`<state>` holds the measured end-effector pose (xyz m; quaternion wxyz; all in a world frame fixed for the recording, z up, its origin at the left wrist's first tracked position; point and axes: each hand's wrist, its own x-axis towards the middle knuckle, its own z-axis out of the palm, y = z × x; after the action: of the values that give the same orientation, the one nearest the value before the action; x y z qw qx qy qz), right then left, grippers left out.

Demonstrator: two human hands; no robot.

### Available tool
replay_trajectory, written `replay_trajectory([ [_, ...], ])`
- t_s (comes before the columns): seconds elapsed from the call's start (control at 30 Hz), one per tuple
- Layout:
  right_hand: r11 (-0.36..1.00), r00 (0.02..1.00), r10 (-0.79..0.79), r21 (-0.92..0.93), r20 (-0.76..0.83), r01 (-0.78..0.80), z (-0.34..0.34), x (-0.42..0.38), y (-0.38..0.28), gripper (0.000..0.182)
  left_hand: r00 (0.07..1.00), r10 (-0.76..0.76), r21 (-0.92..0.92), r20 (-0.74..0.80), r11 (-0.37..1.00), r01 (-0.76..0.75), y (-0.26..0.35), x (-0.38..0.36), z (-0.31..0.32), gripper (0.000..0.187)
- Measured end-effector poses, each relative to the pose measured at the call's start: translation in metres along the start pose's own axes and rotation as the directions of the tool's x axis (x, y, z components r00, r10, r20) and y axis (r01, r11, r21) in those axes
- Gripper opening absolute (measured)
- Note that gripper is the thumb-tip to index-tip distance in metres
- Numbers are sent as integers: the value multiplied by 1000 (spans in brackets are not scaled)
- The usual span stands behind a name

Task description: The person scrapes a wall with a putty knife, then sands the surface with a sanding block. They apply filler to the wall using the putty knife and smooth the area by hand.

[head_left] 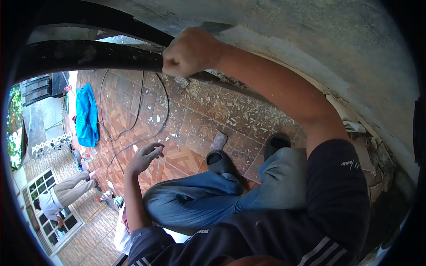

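My right hand (188,52) is closed in a fist beside the grey wall (288,31) and the end of a black beam (88,56). A flat grey blade (217,27), like that of a scraper, sticks out behind the fist against the wall. The fingers hide its handle. Low over the tiled floor (191,133), my left hand (145,158) hangs free, fingers loosely apart and holding nothing. Pale flakes (248,116) are scattered on the tiles below the wall. Near my sandals (219,162) lies a small brownish-purple piece (218,141), perhaps sandpaper.
A dark cable (167,106) loops across the tiles. Bright blue cloth or plastic (86,116) lies at the left. Farther off, another person (66,193) is by a white-framed window (53,221). Broken, cardboard-like pieces (375,164) are at the right along the wall.
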<state>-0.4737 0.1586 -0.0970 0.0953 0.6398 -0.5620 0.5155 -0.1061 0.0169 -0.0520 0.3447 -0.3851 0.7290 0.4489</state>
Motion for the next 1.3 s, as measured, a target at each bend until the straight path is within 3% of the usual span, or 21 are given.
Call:
replay_trajectory([
  [0.07, 994, 994, -99, -33, 41, 101, -4, 5, -22, 18, 999, 40, -13, -13, 999, -40, -1, 0, -1, 49],
  [0.1, 994, 996, -87, 75, 22, 85, -8, 2, -24, 17, 1000, 22, -10, -18, 1000, -22, 6, -2, 0, 49],
  [0.2, 997, 997, 76, 29, 25, -77, 0, 5, 0, 18, 1000, -2, -12, -9, 1000, 2, 6, -5, 0, 49],
  [0.23, 997, 992, 81, 2, 97, -81, 6, 0, 2, 19, 1000, -26, 12, -5, 1000, 26, 1, -3, -1, 49],
  [0.33, 995, 995, -95, 15, 32, 94, -7, 3, -21, 18, 1000, 9, -16, -18, 1000, -10, -2, -3, -1, 50],
  [0.37, 1000, 996, -14, 17, 85, 13, -5, -3, -2, 19, 1000, -5, -25, -16, 1000, 5, -4, -7, -1, 50],
  [0.47, 999, 999, 27, -25, -21, -28, 3, 4, 4, 20, 1000, -3, -25, -14, 1000, 3, 0, -3, 0, 51],
  [0.6, 1000, 996, 26, -3, 80, -25, -3, -7, 8, 20, 1000, -6, -15, -2, 1000, 6, -1, -8, 0, 51],
  [0.63, 998, 1000, 5, -61, -17, -6, 1, -4, 13, 20, 1000, 11, -27, 5, 1000, -11, 2, -4, 0, 51],
  [0.77, 998, 998, -55, 8, 15, 55, -5, 1, -7, 18, 1000, 14, 9, -1, 1000, -14, -3, -2, -2, 50],
  [0.9, 996, 995, 83, -45, 51, -81, -2, 3, 2, 17, 1000, 15, -9, -25, 1000, -15, -4, -5, 2, 50],
  [1.0, 997, 997, -70, 44, 25, 69, -14, 4, -17, 17, 1000, 12, -13, -18, 1000, -12, -2, -5, -2, 51],
  [1.1, 998, 996, 57, 3, -67, -57, -11, 10, 2, 18, 999, 33, -3, -16, 999, -33, -7, -1, -2, 51],
  [1.2, 995, 997, -67, -78, 24, 69, -18, 5, -23, 18, 999, 37, -7, -27, 999, -37, -4, -2, -2, 52],
  [1.23, 998, 998, -46, 32, 33, 45, -17, 0, -18, 17, 999, 36, -22, -34, 999, -36, -3, -6, 1, 52],
  [1.3, 999, 999, 35, -21, 37, -34, -10, -3, -3, 17, 1000, 13, -20, -17, 1000, -14, -9, -7, 1, 51],
])
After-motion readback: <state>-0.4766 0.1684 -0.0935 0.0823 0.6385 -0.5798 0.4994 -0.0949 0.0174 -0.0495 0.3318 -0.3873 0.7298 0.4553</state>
